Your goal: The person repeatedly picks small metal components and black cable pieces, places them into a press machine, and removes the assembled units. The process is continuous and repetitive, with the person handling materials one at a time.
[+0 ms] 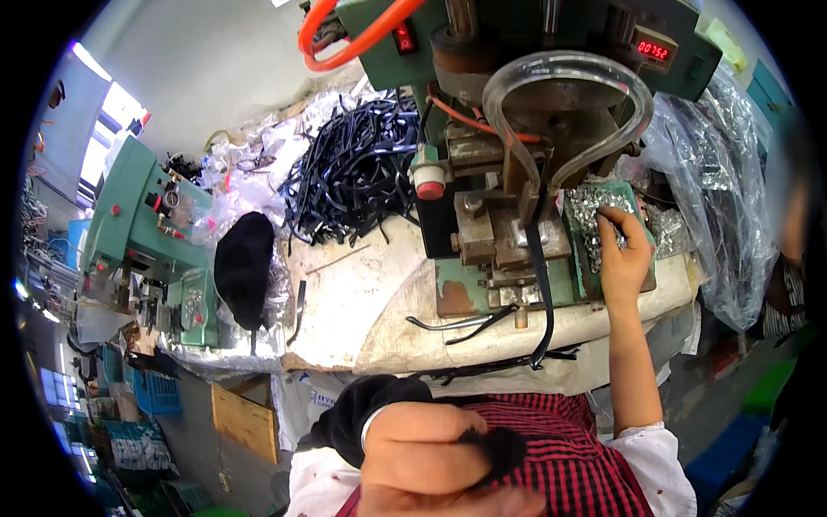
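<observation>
My right hand (pixel 626 254) reaches over a green tray (pixel 588 285) of small shiny metal pieces (pixel 599 211). Its fingers curl down among them, and what they pinch is hidden. Low in the picture and close up, my left hand (pixel 426 448) is closed around black fabric (pixel 500 452), which shows on both sides of the fingers. Between the hands and the green press (pixel 551 129), a long black strap (pixel 540 289) hangs out of the metal die (pixel 517 228). More thin black straps (pixel 474 325) lie on the bench edge below.
A heap of black straps (pixel 353 168) covers the bench left of the press. Farther left are a black cloth piece (pixel 245 269) and another green machine (pixel 142 207). Clear plastic sheeting (pixel 715 189) hangs at the right. A transparent hose (pixel 568 62) loops in front of the press.
</observation>
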Motion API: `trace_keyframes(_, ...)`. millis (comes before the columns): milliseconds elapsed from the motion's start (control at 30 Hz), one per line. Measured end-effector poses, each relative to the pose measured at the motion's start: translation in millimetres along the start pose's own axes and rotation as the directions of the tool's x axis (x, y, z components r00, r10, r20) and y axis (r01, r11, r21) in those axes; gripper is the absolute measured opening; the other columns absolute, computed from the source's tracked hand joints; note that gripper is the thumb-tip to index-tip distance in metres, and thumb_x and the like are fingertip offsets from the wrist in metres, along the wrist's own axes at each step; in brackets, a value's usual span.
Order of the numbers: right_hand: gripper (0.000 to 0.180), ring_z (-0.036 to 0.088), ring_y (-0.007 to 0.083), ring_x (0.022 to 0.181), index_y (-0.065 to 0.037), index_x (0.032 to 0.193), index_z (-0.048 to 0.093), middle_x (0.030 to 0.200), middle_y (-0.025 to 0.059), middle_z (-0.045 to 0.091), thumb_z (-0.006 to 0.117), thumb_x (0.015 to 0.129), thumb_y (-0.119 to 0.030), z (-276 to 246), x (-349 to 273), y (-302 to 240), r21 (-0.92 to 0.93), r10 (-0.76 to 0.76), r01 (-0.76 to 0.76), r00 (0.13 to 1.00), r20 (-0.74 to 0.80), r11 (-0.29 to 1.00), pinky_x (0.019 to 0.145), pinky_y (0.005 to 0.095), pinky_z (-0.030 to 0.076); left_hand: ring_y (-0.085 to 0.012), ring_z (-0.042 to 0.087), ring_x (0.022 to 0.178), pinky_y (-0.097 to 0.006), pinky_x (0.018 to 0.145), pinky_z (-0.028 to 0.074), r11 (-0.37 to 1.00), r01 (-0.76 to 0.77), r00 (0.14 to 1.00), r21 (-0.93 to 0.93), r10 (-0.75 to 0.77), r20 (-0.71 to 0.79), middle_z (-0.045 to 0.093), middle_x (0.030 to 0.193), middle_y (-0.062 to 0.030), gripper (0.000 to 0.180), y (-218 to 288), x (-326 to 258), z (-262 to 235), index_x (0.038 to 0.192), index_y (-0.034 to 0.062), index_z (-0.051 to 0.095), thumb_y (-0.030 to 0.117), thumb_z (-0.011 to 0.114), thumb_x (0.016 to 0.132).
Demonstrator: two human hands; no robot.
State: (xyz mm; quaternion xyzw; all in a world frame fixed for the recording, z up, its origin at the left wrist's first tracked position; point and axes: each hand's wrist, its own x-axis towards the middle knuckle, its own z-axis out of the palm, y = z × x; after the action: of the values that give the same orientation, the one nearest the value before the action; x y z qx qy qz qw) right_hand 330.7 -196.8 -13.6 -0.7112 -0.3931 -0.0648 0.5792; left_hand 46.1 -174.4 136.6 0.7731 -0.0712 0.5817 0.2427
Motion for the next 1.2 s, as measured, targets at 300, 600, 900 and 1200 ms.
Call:
trace_keyframes(300, 0.012, 0.065, 0.0175, 0.090, 0.002, 0.099, 0.071, 0.095, 0.0088, 0.071, 0.069, 0.087, 0.000, -12, -9, -22, 0.185, 0.155, -0.162, 0.987, 0.051, 0.969, 0.086, 0.0290, 0.049, -0.0291, 0.065, 0.069, -0.038, 0.064, 0.049, 0.602, 0.488, 0.839, 0.632, -0.522, -0.151, 0.069, 0.079, -0.0102, 0.005, -168, -63, -66, 0.087, 0.0040, 0.072, 0.007, 0.071, 0.084)
trace_keyframes(600, 0.016, 0.065, 0.0134, 0.092, 0.001, 0.103, 0.073, 0.097, 0.0077, 0.072, 0.069, 0.087, 0.000, -21, -21, -53, 0.320, 0.223, -0.269, 0.959, 0.174, 0.908, 0.085, 0.0276, 0.051, -0.0339, 0.068, 0.081, -0.045, 0.067, 0.053, 0.036, 0.345, 0.580, 0.938, -0.794, -0.183, 0.069, 0.084, -0.0110, 0.023, -268, -168, -80, 0.080, 0.0095, 0.075, 0.032, 0.079, 0.076)
trace_keyframes(900, 0.033, 0.064, 0.0122, 0.093, 0.002, 0.117, 0.061, 0.099, 0.0069, 0.069, 0.071, 0.086, 0.002, 36, -9, -84, 0.518, 0.143, -0.204, 0.977, 0.155, 0.831, 0.086, 0.0262, 0.050, -0.0101, 0.062, 0.067, -0.023, 0.059, 0.046, 0.422, 0.879, 0.462, 0.221, -0.868, -0.181, 0.068, 0.078, -0.0048, 0.009, -169, -136, -62, 0.096, -0.0007, 0.066, 0.001, 0.070, 0.088)
trace_keyframes(1200, 0.040, 0.063, 0.0104, 0.096, 0.003, 0.127, 0.055, 0.108, 0.0068, 0.068, 0.068, 0.089, 0.002, 41, -9, -110, 0.699, 0.266, -0.400, 0.916, 0.299, 0.593, 0.087, 0.0238, 0.049, -0.0205, 0.065, 0.071, -0.027, 0.064, 0.052, 0.919, 0.385, 0.920, 0.088, -0.376, -0.110, 0.066, 0.093, -0.0174, 0.015, -98, -33, -12, 0.102, -0.0042, 0.060, 0.009, 0.063, 0.096)
